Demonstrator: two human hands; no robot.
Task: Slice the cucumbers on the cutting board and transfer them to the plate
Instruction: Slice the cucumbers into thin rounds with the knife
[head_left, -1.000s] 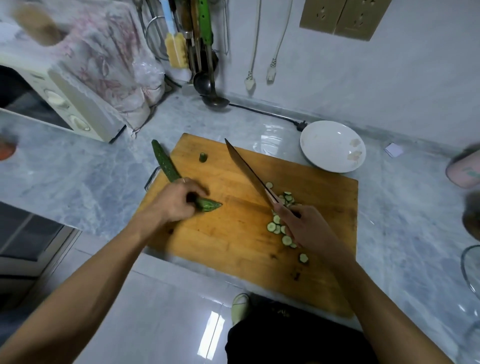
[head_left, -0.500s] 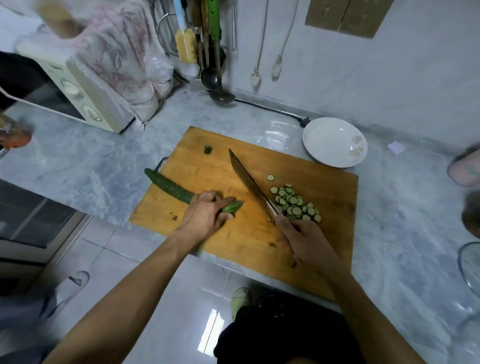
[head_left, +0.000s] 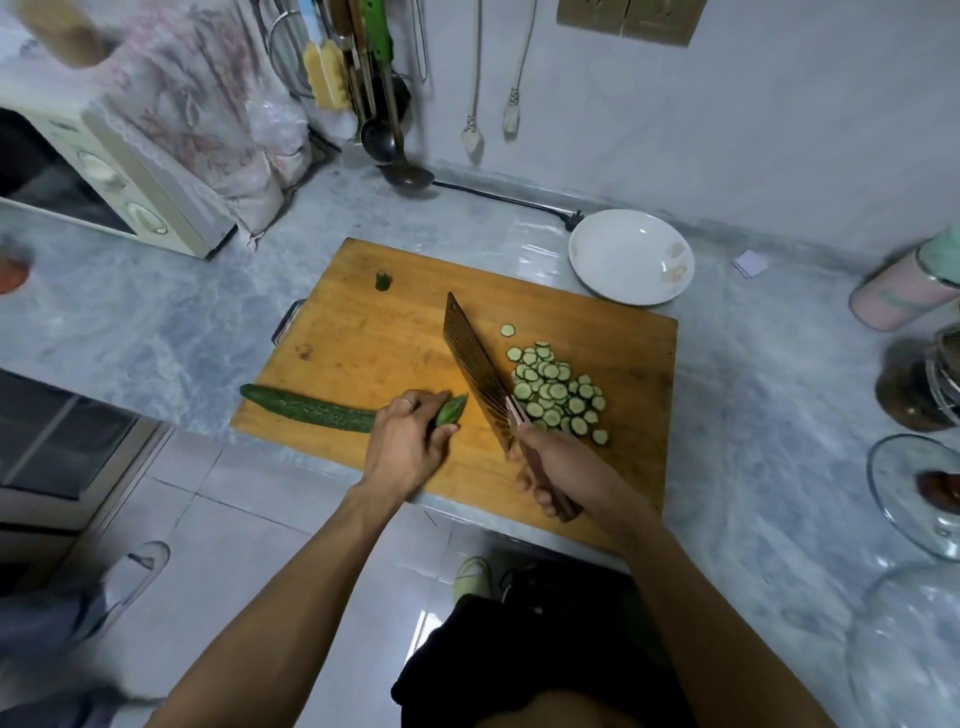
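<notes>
Right now one whole cucumber (head_left: 311, 413) lies on the wooden cutting board (head_left: 395, 343), near its front edge, dark end poking past the board's left side. Left hand (head_left: 408, 449) has its fingers (head_left: 415, 408) curled round the cucumber's cut end, pinning it down. Right hand (head_left: 563, 470) wraps the handle of one cleaver (head_left: 475, 371), blade edge down on the board just right of the cut tip, not touching it. One pile of slices (head_left: 556, 392) sits right of the blade, too many to count; one stray slice (head_left: 507, 330) lies apart behind the pile. One small stem end (head_left: 383, 281) stands near the board's far edge. One white plate (head_left: 631, 257) on the worktop (head_left: 753, 395) by the board's far right corner holds no slices. One microwave (head_left: 104, 176) far left.
</notes>
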